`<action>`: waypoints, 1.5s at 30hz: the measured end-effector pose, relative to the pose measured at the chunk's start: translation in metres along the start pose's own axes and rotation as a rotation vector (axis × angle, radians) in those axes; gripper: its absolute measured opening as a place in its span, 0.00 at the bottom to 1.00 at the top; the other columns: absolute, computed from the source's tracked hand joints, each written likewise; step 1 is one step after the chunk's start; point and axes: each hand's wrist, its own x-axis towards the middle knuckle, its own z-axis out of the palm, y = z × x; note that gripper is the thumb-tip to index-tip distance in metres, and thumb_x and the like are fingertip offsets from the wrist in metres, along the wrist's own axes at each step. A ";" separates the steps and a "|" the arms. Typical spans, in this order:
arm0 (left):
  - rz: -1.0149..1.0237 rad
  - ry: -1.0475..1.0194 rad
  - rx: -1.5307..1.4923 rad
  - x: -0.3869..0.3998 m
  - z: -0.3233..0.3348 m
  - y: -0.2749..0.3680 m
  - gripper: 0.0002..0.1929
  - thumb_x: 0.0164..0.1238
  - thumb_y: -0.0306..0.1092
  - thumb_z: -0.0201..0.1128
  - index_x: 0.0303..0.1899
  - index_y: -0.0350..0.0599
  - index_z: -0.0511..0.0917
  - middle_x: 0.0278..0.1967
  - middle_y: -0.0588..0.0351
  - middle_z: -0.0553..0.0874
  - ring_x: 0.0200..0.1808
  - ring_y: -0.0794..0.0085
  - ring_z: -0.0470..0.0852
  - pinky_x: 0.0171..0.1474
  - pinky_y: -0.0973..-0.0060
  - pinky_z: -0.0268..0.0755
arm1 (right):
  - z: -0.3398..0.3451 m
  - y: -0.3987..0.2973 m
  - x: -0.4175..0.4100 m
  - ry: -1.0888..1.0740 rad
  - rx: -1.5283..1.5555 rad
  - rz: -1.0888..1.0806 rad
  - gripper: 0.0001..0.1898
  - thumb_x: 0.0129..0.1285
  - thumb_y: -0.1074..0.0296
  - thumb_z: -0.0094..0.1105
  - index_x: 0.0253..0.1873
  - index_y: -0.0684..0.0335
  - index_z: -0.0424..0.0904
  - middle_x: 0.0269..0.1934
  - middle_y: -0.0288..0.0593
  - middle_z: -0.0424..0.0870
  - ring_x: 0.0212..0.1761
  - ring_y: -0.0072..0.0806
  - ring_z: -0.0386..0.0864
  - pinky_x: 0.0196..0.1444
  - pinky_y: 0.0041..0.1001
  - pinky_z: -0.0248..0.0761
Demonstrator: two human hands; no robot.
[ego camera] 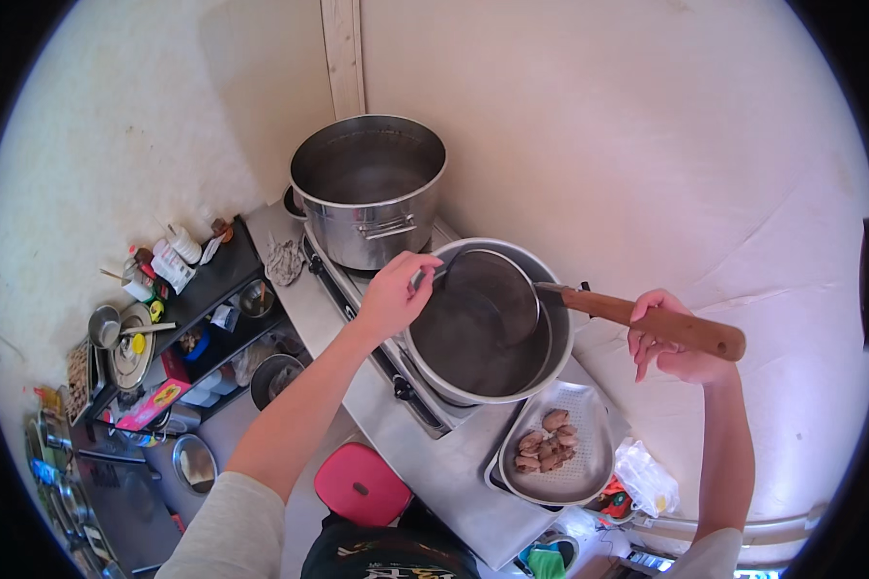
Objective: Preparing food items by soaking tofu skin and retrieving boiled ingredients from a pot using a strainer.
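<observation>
A round mesh skimmer point(494, 289) with a wooden handle lies tilted over a metal pot point(565, 354) of dark liquid. My right hand point(670, 340) supports the handle near its end, with the thumb and fingers around its underside. At the pot's left rim is my left hand point(403, 293), its fingers bent close to the skimmer's far edge; whether they touch it I cannot tell. Several pieces of cooked meat point(547, 443) lie in a perforated metal tray point(597, 470) just below the pot.
A larger steel stockpot point(405, 239) stands behind on the gas stove point(391, 362). A crumpled cloth point(284, 262) is at the counter's left edge. Left of the counter is a dark shelf point(221, 289) with bottles and bowls; a pink stool point(362, 485) stands below. A plastic bag point(644, 474) lies right of the tray.
</observation>
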 end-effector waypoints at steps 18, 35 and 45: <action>-0.095 0.004 -0.048 0.015 0.011 -0.009 0.13 0.71 0.21 0.61 0.53 0.46 0.83 0.41 0.60 0.87 0.22 0.88 0.72 0.26 0.85 0.65 | 0.023 0.048 0.075 0.660 -0.365 0.027 0.07 0.68 0.69 0.54 0.38 0.64 0.80 0.26 0.37 0.80 0.25 0.21 0.76 0.29 0.25 0.68; -0.145 0.025 -0.140 0.011 0.012 -0.010 0.12 0.72 0.22 0.61 0.53 0.45 0.83 0.42 0.60 0.88 0.22 0.91 0.70 0.25 0.87 0.62 | 0.010 0.108 0.034 0.693 0.065 -0.077 0.12 0.76 0.62 0.46 0.45 0.61 0.80 0.15 0.32 0.67 0.11 0.13 0.59 0.11 0.17 0.51; -0.136 0.051 -0.131 0.010 0.011 -0.015 0.13 0.72 0.21 0.60 0.54 0.46 0.83 0.42 0.60 0.88 0.21 0.91 0.69 0.25 0.86 0.62 | 0.024 0.020 0.044 -0.017 -1.000 -0.536 0.17 0.66 0.55 0.67 0.54 0.57 0.82 0.28 0.42 0.76 0.27 0.39 0.77 0.31 0.35 0.71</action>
